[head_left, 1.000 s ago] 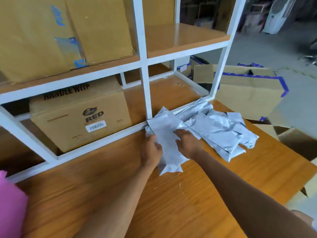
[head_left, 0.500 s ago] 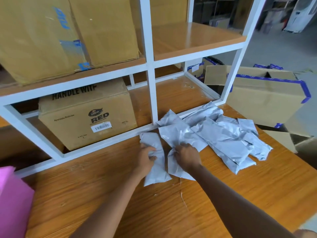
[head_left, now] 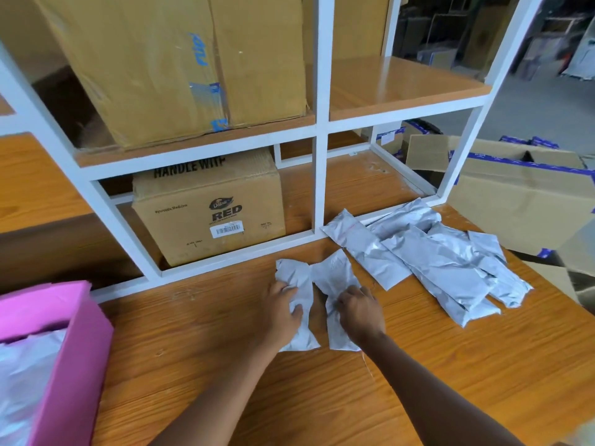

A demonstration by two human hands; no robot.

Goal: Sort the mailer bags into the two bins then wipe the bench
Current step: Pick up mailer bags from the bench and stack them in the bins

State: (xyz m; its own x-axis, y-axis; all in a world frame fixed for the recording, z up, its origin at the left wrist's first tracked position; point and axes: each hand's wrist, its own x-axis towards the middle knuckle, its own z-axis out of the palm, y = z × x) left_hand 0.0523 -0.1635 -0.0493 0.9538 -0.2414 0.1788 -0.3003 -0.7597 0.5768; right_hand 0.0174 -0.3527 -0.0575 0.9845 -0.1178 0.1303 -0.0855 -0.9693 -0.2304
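Note:
Two grey mailer bags lie side by side on the wooden bench [head_left: 418, 365]. My left hand [head_left: 278, 309] grips the left bag [head_left: 297, 281] with its fingers curled into the plastic. My right hand [head_left: 359, 312] grips the right bag [head_left: 335, 275] the same way. A pile of several more grey mailer bags [head_left: 434, 259] lies to the right, against the foot of the white shelf frame. A pink bin [head_left: 64, 342] with pale bags inside stands at the bench's left edge.
The white metal shelf frame [head_left: 318, 175] stands along the back of the bench, with a cardboard box [head_left: 209, 207] on its lower level and a bigger carton [head_left: 180, 66] above. An open cardboard box with blue tape [head_left: 521, 194] sits beyond the bench's right end.
Both hands have pulled two bags out of the pile toward me and apart; the bags now lie separate from the heap. The view has shifted left, showing more of the pink bin.

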